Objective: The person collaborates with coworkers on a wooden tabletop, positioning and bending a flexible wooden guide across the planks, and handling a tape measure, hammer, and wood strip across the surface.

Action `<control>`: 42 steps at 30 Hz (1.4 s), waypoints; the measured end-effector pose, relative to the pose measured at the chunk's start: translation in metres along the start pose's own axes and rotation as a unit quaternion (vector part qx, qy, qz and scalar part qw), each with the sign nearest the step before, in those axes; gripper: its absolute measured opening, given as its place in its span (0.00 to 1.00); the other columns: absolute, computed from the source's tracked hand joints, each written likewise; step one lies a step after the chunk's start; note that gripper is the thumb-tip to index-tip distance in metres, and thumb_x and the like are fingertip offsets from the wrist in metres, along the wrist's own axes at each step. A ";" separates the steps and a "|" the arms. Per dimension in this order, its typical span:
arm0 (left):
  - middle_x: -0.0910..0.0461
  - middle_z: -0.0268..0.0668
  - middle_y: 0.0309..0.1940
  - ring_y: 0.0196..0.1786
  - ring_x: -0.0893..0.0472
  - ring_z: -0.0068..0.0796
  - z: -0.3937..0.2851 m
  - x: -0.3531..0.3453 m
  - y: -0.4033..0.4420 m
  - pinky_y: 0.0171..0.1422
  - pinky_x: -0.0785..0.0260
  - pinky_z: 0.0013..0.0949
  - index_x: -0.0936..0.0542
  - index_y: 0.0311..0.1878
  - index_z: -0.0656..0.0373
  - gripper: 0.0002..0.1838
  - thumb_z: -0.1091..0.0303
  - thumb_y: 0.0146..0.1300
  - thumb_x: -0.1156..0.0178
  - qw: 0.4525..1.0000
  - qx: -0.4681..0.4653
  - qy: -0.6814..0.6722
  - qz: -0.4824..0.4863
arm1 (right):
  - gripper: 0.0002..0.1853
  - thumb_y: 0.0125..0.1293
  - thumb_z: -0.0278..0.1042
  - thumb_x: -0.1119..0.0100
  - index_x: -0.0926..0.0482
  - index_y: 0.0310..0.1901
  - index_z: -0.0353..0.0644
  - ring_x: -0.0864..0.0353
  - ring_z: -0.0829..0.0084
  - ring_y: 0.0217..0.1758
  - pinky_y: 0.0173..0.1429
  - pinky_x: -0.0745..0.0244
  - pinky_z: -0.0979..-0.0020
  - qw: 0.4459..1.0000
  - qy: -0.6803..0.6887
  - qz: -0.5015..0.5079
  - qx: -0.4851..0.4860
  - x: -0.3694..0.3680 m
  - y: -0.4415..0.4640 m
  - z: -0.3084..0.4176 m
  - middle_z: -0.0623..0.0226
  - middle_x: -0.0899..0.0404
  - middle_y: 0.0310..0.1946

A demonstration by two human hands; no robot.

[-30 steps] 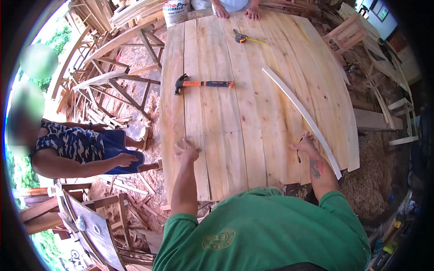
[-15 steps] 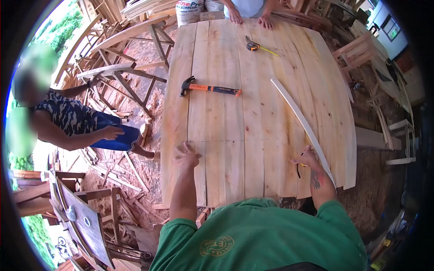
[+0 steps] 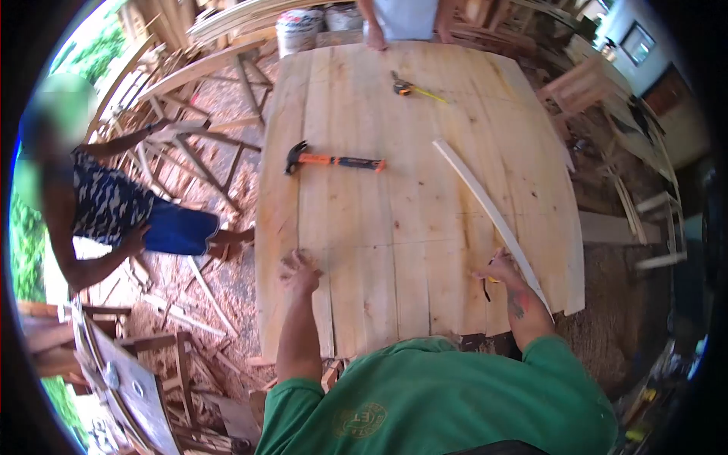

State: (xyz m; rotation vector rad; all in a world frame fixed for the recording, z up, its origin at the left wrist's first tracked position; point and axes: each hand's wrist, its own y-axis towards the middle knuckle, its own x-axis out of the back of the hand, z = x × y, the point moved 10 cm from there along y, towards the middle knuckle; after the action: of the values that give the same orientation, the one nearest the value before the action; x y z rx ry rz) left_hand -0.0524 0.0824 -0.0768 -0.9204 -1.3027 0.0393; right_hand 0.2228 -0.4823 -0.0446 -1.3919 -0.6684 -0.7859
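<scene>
Flat on the near left part of a panel of pale wooden boards (image 3: 356,280) rests my left hand (image 3: 301,271), its fingers spread and holding nothing. My right hand (image 3: 500,269) is curled at the near right of the panel, around a small yellow-and-black tool (image 3: 492,280) whose kind I cannot make out. Just right of that hand lies a long, thin, slightly curved white wooden strip (image 3: 485,203). Beyond my left hand, a claw hammer (image 3: 337,161) with an orange and black handle lies on the boards. A tape measure (image 3: 402,89) with some yellow blade out lies toward the far edge.
A person (image 3: 400,19) stands at the panel's far edge, one hand (image 3: 376,38) at it. Another person (image 3: 114,197) in blue shorts stands left, near wooden trestles (image 3: 205,152). Wood scraps and shavings cover the floor. A wooden frame (image 3: 584,87) stands at the right.
My view has shifted slightly, so the panel sits a little further left. The person on the left has drawn the near forearm in toward the body. The far person's hands have shifted at the edge.
</scene>
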 end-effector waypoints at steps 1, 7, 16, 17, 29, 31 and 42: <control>0.73 0.51 0.75 0.76 0.70 0.58 -0.004 0.001 0.000 0.71 0.71 0.68 0.73 0.73 0.52 0.54 0.45 0.62 0.44 1.000 -0.019 0.007 -0.001 | 0.68 0.29 0.63 0.23 0.52 0.65 0.28 0.45 0.46 0.71 0.74 0.53 0.56 1.000 -0.012 0.006 0.014 0.001 -0.002 0.003 0.36 0.42 0.65; 0.72 0.46 0.75 0.74 0.81 0.53 -0.009 0.005 -0.012 0.70 0.70 0.72 0.75 0.72 0.55 0.54 0.48 0.63 0.45 0.996 -0.012 0.020 0.080 | 0.69 0.29 0.65 0.24 0.52 0.65 0.26 0.48 0.44 0.72 0.74 0.55 0.56 0.999 0.003 0.021 0.024 0.001 -0.002 0.004 0.32 0.44 0.65; 0.75 0.45 0.75 0.73 0.83 0.54 -0.003 -0.003 0.001 0.71 0.70 0.71 0.77 0.72 0.51 0.54 0.48 0.63 0.45 0.998 -0.002 0.028 0.060 | 0.61 0.30 0.59 0.21 0.46 0.59 0.28 0.46 0.42 0.69 0.73 0.51 0.54 0.998 0.020 -0.049 0.047 -0.003 0.003 0.001 0.33 0.42 0.62; 0.75 0.45 0.75 0.73 0.83 0.54 -0.003 -0.003 0.001 0.71 0.70 0.71 0.77 0.72 0.51 0.54 0.48 0.63 0.45 0.998 -0.005 0.032 0.060 | 0.61 0.30 0.59 0.21 0.46 0.59 0.28 0.46 0.42 0.69 0.73 0.51 0.54 0.998 0.023 -0.049 0.043 -0.003 0.004 -0.001 0.33 0.42 0.62; 0.88 0.45 0.71 0.70 0.86 0.65 0.010 -0.027 0.023 0.56 0.68 0.88 0.76 0.72 0.54 0.51 0.50 0.65 0.48 0.996 0.002 -0.039 0.081 | 0.64 0.27 0.54 0.19 0.48 0.62 0.29 0.45 0.43 0.70 0.71 0.49 0.56 0.998 0.046 0.035 0.039 0.014 -0.019 0.014 0.36 0.39 0.61; 0.89 0.51 0.70 0.70 0.68 0.78 0.015 -0.032 0.034 0.65 0.48 0.70 0.81 0.70 0.40 0.57 0.50 0.61 0.41 0.997 0.022 0.050 0.057 | 0.64 0.28 0.55 0.19 0.48 0.62 0.29 0.45 0.45 0.70 0.72 0.49 0.56 0.999 0.020 0.023 0.016 0.010 -0.011 0.006 0.36 0.40 0.62; 0.85 0.44 0.73 0.72 0.66 0.73 0.021 -0.039 0.042 0.68 0.48 0.66 0.76 0.72 0.33 0.55 0.47 0.59 0.40 0.998 0.040 0.041 0.017 | 0.64 0.26 0.58 0.19 0.48 0.61 0.30 0.44 0.44 0.69 0.72 0.46 0.56 1.000 0.006 -0.010 0.009 -0.004 0.008 0.000 0.36 0.41 0.62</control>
State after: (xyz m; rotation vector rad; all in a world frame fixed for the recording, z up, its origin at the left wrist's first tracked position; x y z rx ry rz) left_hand -0.0629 0.1021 -0.1338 -0.8674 -1.2004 0.0795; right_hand 0.2272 -0.4822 -0.0528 -1.3656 -0.6791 -0.8023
